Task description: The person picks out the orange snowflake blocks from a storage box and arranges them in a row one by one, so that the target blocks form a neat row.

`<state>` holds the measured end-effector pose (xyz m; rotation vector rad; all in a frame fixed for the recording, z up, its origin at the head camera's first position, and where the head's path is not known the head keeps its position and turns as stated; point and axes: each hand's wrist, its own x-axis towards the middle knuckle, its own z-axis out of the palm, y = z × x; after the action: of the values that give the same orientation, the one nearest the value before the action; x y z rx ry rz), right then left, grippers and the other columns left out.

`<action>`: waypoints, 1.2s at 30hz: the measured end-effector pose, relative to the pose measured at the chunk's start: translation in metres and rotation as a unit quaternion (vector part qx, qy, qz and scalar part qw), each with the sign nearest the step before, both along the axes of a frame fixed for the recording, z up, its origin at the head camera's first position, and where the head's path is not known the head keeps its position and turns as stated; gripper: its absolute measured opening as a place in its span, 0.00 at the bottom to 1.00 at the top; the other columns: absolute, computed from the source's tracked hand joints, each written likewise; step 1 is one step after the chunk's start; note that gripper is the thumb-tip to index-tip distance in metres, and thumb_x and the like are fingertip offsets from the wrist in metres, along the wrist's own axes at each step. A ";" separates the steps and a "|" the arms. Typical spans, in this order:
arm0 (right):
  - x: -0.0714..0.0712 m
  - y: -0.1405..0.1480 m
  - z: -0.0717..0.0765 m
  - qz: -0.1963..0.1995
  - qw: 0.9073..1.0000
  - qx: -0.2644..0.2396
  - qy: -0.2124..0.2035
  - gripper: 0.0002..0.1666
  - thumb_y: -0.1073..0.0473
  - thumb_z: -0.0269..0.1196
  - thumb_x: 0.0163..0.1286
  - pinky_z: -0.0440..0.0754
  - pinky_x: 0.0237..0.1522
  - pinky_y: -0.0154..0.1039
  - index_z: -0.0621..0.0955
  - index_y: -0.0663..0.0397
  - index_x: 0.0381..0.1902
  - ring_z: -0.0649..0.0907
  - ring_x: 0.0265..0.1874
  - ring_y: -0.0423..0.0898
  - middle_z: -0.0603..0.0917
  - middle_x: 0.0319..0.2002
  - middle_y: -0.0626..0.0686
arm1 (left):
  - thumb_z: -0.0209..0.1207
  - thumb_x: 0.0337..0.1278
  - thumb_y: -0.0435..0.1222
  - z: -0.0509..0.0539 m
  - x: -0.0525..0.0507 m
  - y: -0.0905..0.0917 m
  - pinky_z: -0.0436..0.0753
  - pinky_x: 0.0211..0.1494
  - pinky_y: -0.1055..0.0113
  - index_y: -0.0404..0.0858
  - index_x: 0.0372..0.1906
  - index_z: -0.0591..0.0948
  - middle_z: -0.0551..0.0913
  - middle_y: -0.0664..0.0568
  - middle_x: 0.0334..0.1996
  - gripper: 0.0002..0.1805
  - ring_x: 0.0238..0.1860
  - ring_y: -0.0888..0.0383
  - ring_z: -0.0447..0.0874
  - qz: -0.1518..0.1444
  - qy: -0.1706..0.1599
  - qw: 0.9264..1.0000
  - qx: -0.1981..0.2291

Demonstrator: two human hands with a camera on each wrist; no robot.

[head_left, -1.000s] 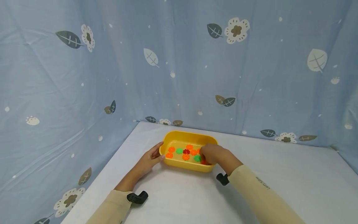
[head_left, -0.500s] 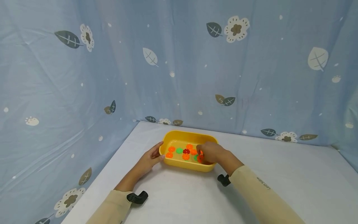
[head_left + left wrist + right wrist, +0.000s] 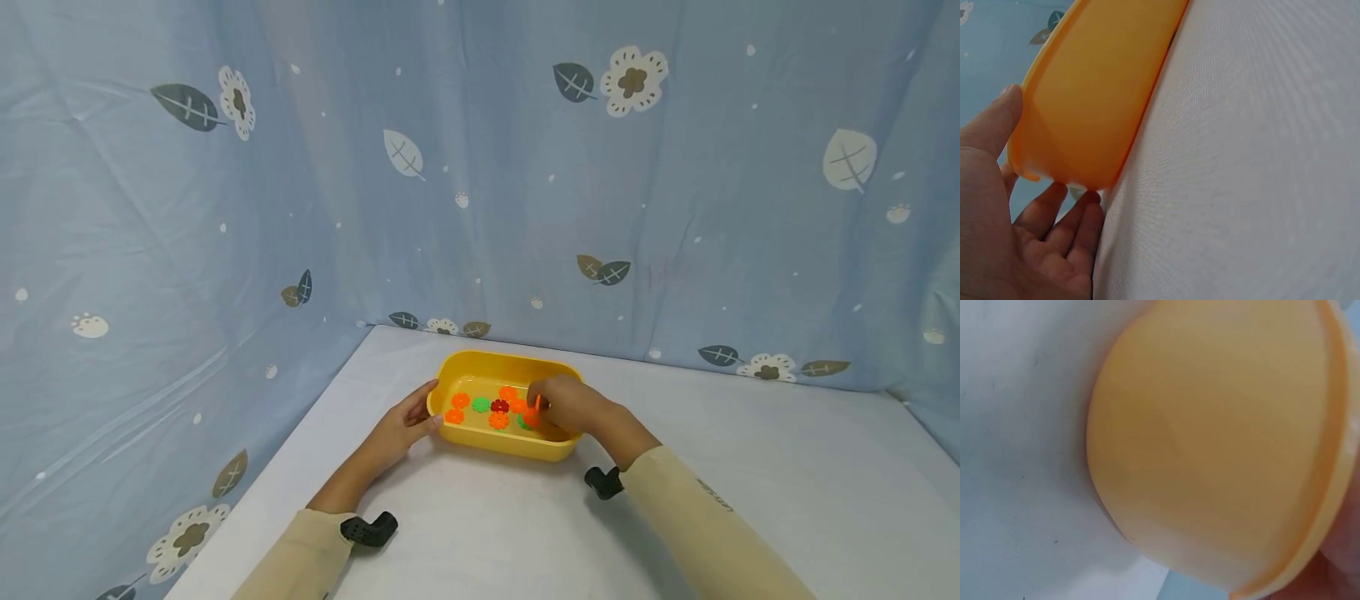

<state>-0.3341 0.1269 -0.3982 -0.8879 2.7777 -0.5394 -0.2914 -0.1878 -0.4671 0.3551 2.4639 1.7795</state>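
In the head view, a yellow plastic tub (image 3: 510, 447) stands on the white table, with flat orange, green and dark red flower-shaped pieces on its floor. My left hand (image 3: 396, 432) grips the tub's left end, thumb at the near rim and fingertips against the outer end wall, as the left wrist view shows on the tub (image 3: 1097, 94). Reaching over the right end, my right hand (image 3: 573, 410) has curled fingers pinching an orange flower-shaped piece (image 3: 531, 418) just above a green one. Its fingertips are partly hidden. The right wrist view has mostly the outer tub wall (image 3: 1210, 437).
Loose pieces inside include an orange one (image 3: 454, 416), a green one (image 3: 481, 404) and a dark red one (image 3: 500, 406). White cloth covers the table (image 3: 480, 517). A blue patterned curtain (image 3: 495, 208) hangs behind and to the left.
My right hand has shifted slightly left inside the tub, and the orange piece at its fingers has moved left and away from me, over the green one. The left hand and tub stay put.
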 end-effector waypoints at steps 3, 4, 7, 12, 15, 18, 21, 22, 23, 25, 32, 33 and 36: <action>0.002 0.002 0.004 -0.002 1.000 -0.012 -0.002 0.10 0.69 0.65 0.64 0.80 0.40 0.39 0.84 0.50 0.41 0.77 0.33 0.44 0.82 0.35 0.45 | 0.61 0.65 0.42 0.001 0.000 0.000 0.69 0.66 0.55 0.54 0.75 0.60 0.63 0.49 0.72 0.37 0.68 0.52 0.66 -0.002 -0.001 1.000 0.000; 0.003 0.002 0.005 -0.004 1.000 -0.016 -0.003 0.10 0.68 0.65 0.64 0.80 0.41 0.39 0.84 0.50 0.42 0.78 0.34 0.43 0.82 0.36 0.45 | 0.61 0.65 0.42 0.000 0.000 0.000 0.69 0.66 0.55 0.54 0.75 0.60 0.63 0.49 0.72 0.37 0.68 0.52 0.65 -0.003 0.000 1.000 0.000; 0.004 0.005 0.007 -0.009 1.000 -0.028 0.000 0.10 0.67 0.65 0.65 0.81 0.44 0.40 0.84 0.50 0.44 0.79 0.36 0.43 0.83 0.36 0.45 | 0.61 0.65 0.42 0.001 -0.001 0.000 0.68 0.67 0.55 0.55 0.75 0.61 0.63 0.49 0.72 0.36 0.69 0.53 0.65 -0.002 0.001 1.000 -0.004; 0.006 0.012 0.009 -0.021 0.998 -0.059 0.003 0.10 0.65 0.64 0.67 0.82 0.42 0.39 0.84 0.52 0.45 0.81 0.36 0.43 0.83 0.36 0.46 | 0.61 0.65 0.43 0.001 -0.002 0.000 0.68 0.67 0.55 0.56 0.75 0.61 0.63 0.51 0.72 0.36 0.68 0.53 0.66 0.001 -0.002 1.000 -0.011; 0.008 0.014 0.012 -0.033 0.997 -0.076 -0.001 0.10 0.64 0.63 0.68 0.82 0.40 0.39 0.84 0.54 0.47 0.80 0.35 0.43 0.82 0.36 0.46 | 0.61 0.65 0.42 0.001 -0.001 -0.001 0.68 0.67 0.55 0.54 0.75 0.60 0.62 0.49 0.72 0.36 0.69 0.51 0.65 -0.003 0.000 1.000 -0.008; 0.012 0.016 0.013 -0.045 0.995 -0.089 -0.003 0.11 0.63 0.63 0.69 0.82 0.40 0.38 0.83 0.55 0.49 0.80 0.36 0.43 0.82 0.36 0.45 | 0.61 0.65 0.42 0.001 -0.001 -0.002 0.68 0.67 0.53 0.52 0.76 0.60 0.61 0.47 0.72 0.37 0.69 0.49 0.64 -0.010 0.002 1.000 -0.001; 0.014 0.019 0.014 -0.058 0.993 -0.102 0.001 0.11 0.63 0.62 0.70 0.82 0.42 0.40 0.83 0.55 0.49 0.79 0.37 0.44 0.81 0.36 0.45 | 0.60 0.66 0.42 0.000 -0.002 -0.003 0.67 0.67 0.52 0.51 0.76 0.59 0.61 0.46 0.73 0.37 0.69 0.48 0.64 -0.014 0.005 1.000 -0.002; 0.015 0.020 0.014 -0.063 0.992 -0.109 0.001 0.11 0.63 0.62 0.70 0.82 0.43 0.41 0.83 0.54 0.49 0.79 0.38 0.45 0.81 0.37 0.46 | 0.60 0.66 0.42 0.000 -0.002 -0.004 0.67 0.67 0.53 0.52 0.76 0.59 0.61 0.47 0.72 0.37 0.69 0.49 0.64 -0.010 0.005 1.000 -0.007; 0.015 0.022 0.014 -0.069 0.991 -0.118 -0.001 0.10 0.62 0.62 0.70 0.82 0.44 0.42 0.83 0.54 0.48 0.79 0.38 0.45 0.82 0.37 0.46 | 0.60 0.66 0.43 0.000 -0.002 -0.004 0.67 0.68 0.53 0.52 0.76 0.59 0.61 0.47 0.72 0.37 0.69 0.49 0.64 -0.007 0.005 1.000 -0.011; 0.017 0.025 0.014 -0.079 0.988 -0.133 -0.005 0.10 0.62 0.62 0.70 0.82 0.45 0.43 0.83 0.53 0.48 0.79 0.39 0.46 0.81 0.38 0.47 | 0.60 0.66 0.43 0.000 -0.002 -0.004 0.67 0.67 0.53 0.53 0.76 0.59 0.62 0.48 0.72 0.37 0.69 0.50 0.64 -0.003 0.005 1.000 -0.017; 0.022 0.041 0.010 -0.110 0.978 -0.175 -0.002 0.10 0.63 0.62 0.70 0.82 0.41 0.41 0.83 0.51 0.47 0.80 0.38 0.47 0.82 0.39 0.49 | 0.61 0.65 0.44 -0.001 -0.002 -0.002 0.68 0.67 0.54 0.56 0.75 0.60 0.62 0.50 0.72 0.37 0.68 0.51 0.65 0.001 0.002 1.000 -0.017; 0.023 0.043 0.010 -0.114 0.978 -0.178 -0.001 0.10 0.62 0.62 0.70 0.82 0.40 0.41 0.83 0.51 0.48 0.80 0.38 0.47 0.82 0.39 0.49 | 0.61 0.65 0.43 -0.001 -0.002 -0.002 0.68 0.67 0.54 0.55 0.75 0.60 0.62 0.50 0.72 0.37 0.68 0.51 0.65 0.000 0.003 1.000 -0.016; 0.025 0.051 0.011 -0.126 0.975 -0.183 0.000 0.11 0.62 0.62 0.70 0.82 0.39 0.40 0.83 0.51 0.49 0.80 0.37 0.48 0.82 0.39 0.49 | 0.61 0.65 0.43 -0.001 -0.002 -0.001 0.68 0.67 0.54 0.56 0.75 0.60 0.62 0.50 0.72 0.36 0.69 0.51 0.65 -0.001 0.002 1.000 -0.009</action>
<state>-0.3086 0.1779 -0.3873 -0.5916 2.8567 -1.1199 -0.2931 -0.1891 -0.4681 0.3593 2.4810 1.7559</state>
